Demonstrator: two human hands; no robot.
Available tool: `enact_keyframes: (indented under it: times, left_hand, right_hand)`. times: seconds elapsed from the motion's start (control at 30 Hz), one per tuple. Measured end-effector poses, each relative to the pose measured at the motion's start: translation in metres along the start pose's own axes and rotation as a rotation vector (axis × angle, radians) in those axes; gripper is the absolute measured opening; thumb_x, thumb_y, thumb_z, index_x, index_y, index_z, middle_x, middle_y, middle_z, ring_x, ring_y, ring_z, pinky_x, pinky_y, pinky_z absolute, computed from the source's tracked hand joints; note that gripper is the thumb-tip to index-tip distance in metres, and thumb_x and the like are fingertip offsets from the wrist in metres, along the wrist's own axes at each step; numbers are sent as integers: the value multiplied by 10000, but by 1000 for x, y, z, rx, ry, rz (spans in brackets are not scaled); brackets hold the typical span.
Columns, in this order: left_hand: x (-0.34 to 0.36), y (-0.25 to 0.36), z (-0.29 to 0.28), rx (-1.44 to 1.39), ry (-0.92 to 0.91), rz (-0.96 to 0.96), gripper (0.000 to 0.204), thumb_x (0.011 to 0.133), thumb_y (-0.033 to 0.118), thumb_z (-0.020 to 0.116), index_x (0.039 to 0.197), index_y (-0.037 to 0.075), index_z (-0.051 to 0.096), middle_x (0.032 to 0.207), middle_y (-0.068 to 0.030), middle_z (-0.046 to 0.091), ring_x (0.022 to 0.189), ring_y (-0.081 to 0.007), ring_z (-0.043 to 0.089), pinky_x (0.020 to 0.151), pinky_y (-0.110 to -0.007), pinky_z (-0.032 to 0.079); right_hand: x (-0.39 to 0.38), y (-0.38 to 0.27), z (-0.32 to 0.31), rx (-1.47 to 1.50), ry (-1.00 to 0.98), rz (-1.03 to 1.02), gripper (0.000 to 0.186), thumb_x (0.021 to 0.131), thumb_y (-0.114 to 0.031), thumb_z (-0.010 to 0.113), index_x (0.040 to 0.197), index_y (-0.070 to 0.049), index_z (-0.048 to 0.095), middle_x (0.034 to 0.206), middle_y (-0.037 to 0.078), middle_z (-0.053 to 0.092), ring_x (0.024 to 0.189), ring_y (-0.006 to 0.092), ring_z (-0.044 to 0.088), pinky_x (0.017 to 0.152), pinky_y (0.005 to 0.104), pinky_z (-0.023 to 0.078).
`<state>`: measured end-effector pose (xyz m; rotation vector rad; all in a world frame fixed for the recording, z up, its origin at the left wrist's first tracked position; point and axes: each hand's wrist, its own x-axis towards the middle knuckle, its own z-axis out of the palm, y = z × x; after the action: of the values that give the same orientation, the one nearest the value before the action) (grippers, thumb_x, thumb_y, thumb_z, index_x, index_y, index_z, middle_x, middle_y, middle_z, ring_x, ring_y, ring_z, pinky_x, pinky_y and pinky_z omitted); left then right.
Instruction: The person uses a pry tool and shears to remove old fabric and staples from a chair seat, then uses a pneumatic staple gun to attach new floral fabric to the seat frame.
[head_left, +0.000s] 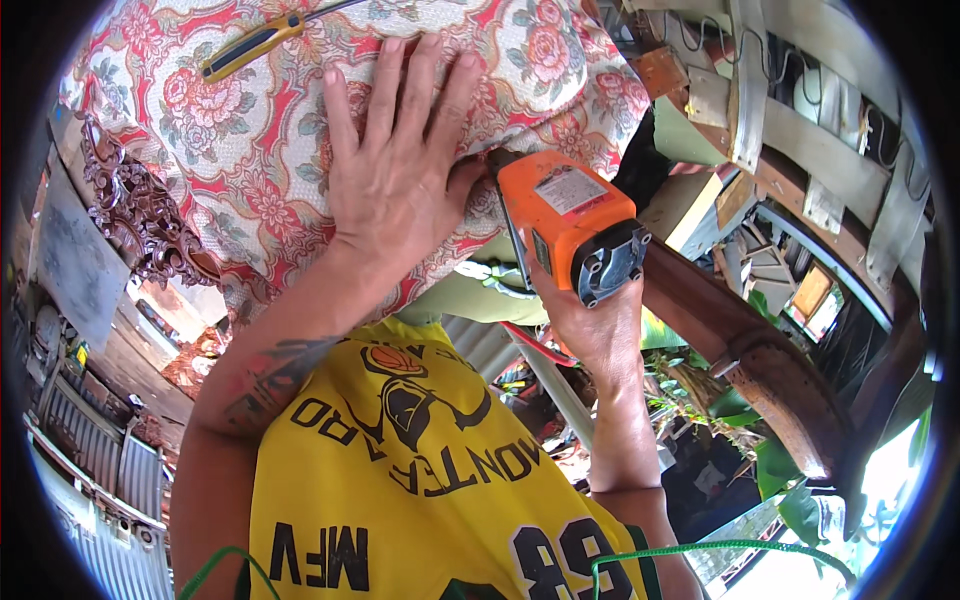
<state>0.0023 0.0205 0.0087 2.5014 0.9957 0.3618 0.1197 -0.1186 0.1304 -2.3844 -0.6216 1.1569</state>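
Person, upper body: wearing a sleeveless yellow jersey (430,475) with dark green side trim (646,578).
The fabric is displaying black lettering, black numerals with pale outlines, and a black emblem (408,412) adjoining an orange ball graphic (388,359). A dark and reddish tattoo (280,375) is marking the left forearm (310,300) near the elbow; the left hand (400,170) and right hand (592,325) are showing bare.

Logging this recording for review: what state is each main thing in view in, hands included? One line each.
Left hand: open, fingers spread on the floral fabric.
Right hand: closed around the orange power tool.
Orange power tool: held, nose near the fabric; contact and running state unclear.
Floral fabric: spread out, partly creased.
Screwdriver: lying on the fabric, unheld.
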Motion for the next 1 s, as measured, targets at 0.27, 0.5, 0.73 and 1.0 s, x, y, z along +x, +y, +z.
enact_keyframes:
  times: [0.27,0.5,0.73,1.0]
  left_hand:
    - [-7,5,9,1,7,-112,1092,757,495,806,1622,61,302,1688,-103,299,1592,-311,197,1248,-636,41]
    - [-5,3,8,-26,33,-102,967,784,407,759,1591,55,360,1674,-127,312,1580,-325,223,1264,-607,97]
    - [-6,4,4,1,43,-93,723,861,299,680,1513,62,480,1599,-118,439,1536,-314,329,1269,-529,161]
    - [-62,22,30,-137,48,127,388,938,342,615,1254,127,680,1288,-46,638,1160,-197,548,990,-404,332]
  right_hand:
    - [3,-4,2,-158,33,-147,392,833,6,788,1206,8,669,1119,59,745,999,141,693,899,339,551]
    - [9,-11,-1,-169,-13,-164,419,836,11,789,1232,3,654,1144,72,740,1036,152,692,930,346,543]
    - [10,-10,0,-164,-11,-127,381,859,2,783,1219,-5,658,1013,42,729,767,101,672,684,283,552]
    - [5,-23,5,4,123,-24,320,899,9,720,1208,-1,637,897,20,685,649,75,621,528,251,510]
